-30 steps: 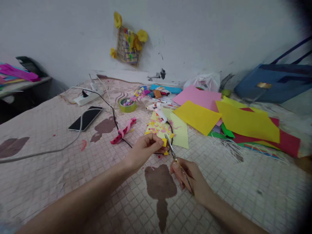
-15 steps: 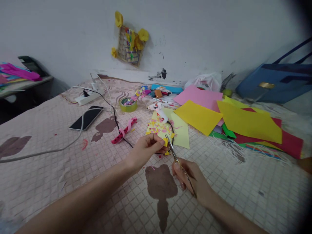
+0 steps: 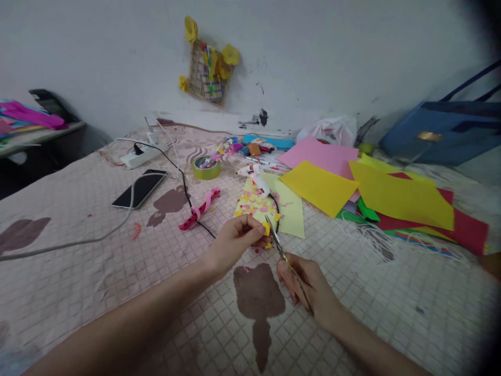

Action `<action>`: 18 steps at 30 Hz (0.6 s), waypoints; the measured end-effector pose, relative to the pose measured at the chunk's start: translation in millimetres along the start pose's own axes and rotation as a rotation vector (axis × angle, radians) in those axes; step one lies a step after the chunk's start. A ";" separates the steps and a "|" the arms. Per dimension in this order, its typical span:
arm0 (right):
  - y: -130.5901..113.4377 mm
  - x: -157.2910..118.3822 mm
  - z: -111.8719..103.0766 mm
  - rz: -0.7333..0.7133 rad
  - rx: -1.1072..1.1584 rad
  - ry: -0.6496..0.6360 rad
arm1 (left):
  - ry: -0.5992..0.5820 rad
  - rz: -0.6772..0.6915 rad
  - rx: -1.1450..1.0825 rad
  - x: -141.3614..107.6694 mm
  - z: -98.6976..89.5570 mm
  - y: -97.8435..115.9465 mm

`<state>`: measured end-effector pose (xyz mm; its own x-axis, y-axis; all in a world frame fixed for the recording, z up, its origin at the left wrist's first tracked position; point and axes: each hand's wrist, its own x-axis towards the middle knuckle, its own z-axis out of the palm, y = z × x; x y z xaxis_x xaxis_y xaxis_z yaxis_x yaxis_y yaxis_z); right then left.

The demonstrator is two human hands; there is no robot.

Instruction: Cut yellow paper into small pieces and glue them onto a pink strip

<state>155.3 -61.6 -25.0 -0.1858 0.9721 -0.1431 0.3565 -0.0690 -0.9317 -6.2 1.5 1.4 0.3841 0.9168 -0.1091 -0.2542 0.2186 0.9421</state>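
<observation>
My left hand (image 3: 238, 237) pinches a small yellow foam or paper piece (image 3: 266, 228) between thumb and fingers. In my right hand (image 3: 307, 287) is a pair of scissors (image 3: 278, 244), its blades pointing up and away, close beside the yellow piece. Whether the blades touch that piece is hard to make out. Just beyond my hands lies a pale yellow sheet (image 3: 291, 211), scattered with tiny pink and yellow clippings (image 3: 252, 201). A white glue gun (image 3: 260, 184) rests on the sheet, its black cord running down behind my left hand.
Left of my hands lie a pink strip-wrapped piece (image 3: 199, 210), a phone (image 3: 139, 189) and a white power strip (image 3: 143, 156). A tape roll (image 3: 206, 168) stands behind. Yellow sheets (image 3: 319, 188), white string (image 3: 368, 235) and a blue bag (image 3: 442, 133) are at right.
Both hands stay in nearly the same place. The scissors and my right hand have shifted only very slightly; the yellow piece remains in my left fingers.
</observation>
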 end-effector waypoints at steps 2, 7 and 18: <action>-1.5 -0.3 -0.2 -0.001 -0.004 -0.001 | -0.001 -0.001 -0.003 -0.2 0.2 -0.3; -3.2 -1.1 0.7 0.022 0.006 -0.002 | 0.004 0.002 -0.007 -0.5 -0.3 -1.1; -4.4 -0.3 0.3 0.034 -0.017 -0.006 | 0.000 0.000 0.017 -0.6 0.0 0.4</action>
<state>153.5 -61.7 -20.9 -0.1784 0.9680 -0.1765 0.3785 -0.0981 -0.9204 -6.5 1.0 1.8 0.3841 0.9168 -0.1088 -0.2390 0.2126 0.9475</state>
